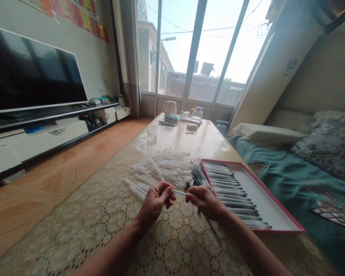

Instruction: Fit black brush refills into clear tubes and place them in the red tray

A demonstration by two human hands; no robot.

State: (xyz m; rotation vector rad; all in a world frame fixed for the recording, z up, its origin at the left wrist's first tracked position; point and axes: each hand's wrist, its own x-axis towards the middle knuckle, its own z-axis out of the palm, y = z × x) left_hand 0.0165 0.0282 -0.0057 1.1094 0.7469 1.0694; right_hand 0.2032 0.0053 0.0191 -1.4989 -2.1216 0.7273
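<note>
A slim white pen barrel (178,192) is stretched level between my two hands, just above the table. My left hand (158,197) pinches its left end between thumb and fingers. Closed around the right end is my right hand (203,199); whatever else its fingers cover is hidden. Behind my hands lies a loose pile of white plastic barrels (163,168). A bunch of thin dark pen refills (199,174) rests against the box's left side, partly behind my right hand. The shallow red-rimmed box (276,199) holds a row of pale pens with dark insides (232,186).
The long table (103,230) wears a patterned lace-like cover. Farther back stand a drinking glass (151,134), a glass jug (197,113) and a tissue-like box (170,109). A teal-covered sofa (264,165) runs along the right, a TV cabinet (60,132) along the left.
</note>
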